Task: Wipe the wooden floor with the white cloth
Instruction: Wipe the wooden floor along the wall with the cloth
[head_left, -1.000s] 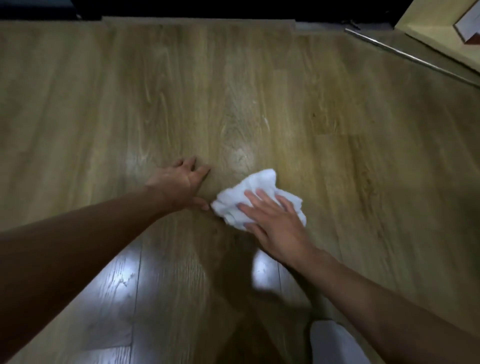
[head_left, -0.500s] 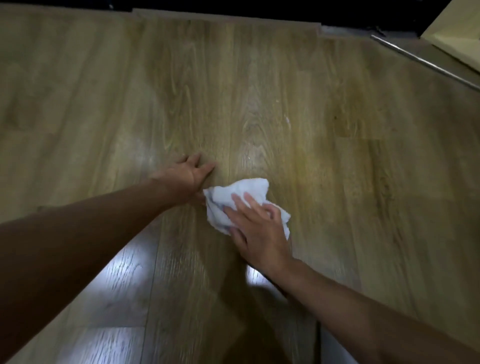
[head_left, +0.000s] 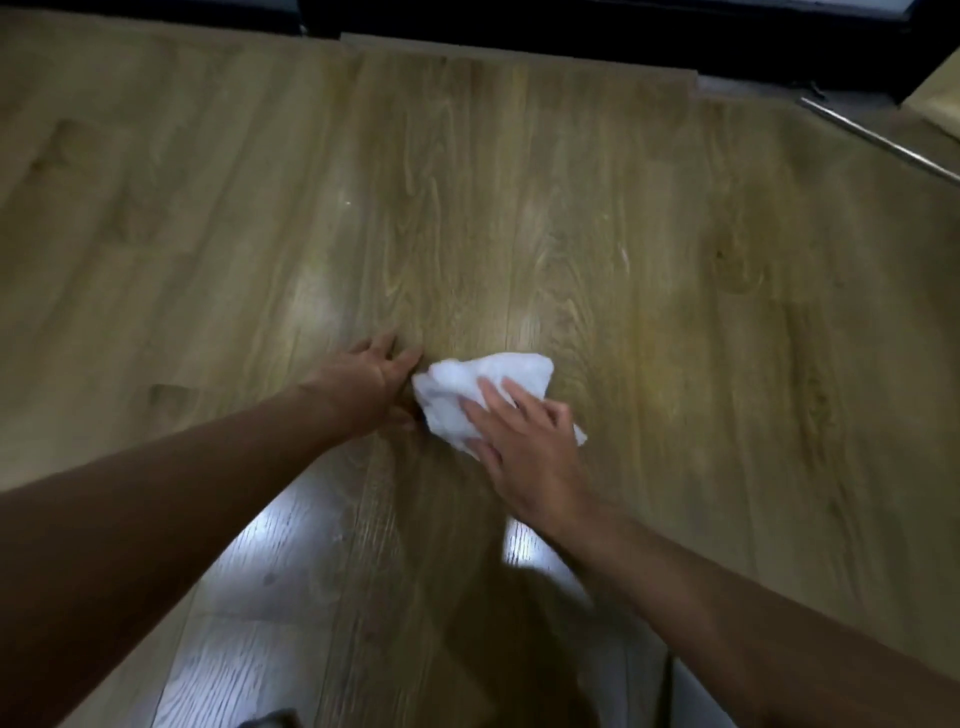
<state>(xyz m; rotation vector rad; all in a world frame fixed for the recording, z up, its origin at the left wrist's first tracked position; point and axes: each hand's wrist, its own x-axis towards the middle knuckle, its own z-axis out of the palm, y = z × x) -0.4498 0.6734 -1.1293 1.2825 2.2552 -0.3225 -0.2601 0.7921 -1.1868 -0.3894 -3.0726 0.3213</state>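
Pressing the bunched white cloth onto the wooden floor under the right grip, fingers straight and uncurled, with the cloth's bulk lying far-left of that palm, just beside the left grip, splayed flat and empty.

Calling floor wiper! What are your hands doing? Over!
Left hand flat on wooden floor. Right hand pressing white cloth down, fingers straight. Cloth bunched, close beside left hand. Metal rod far off, not in the path.
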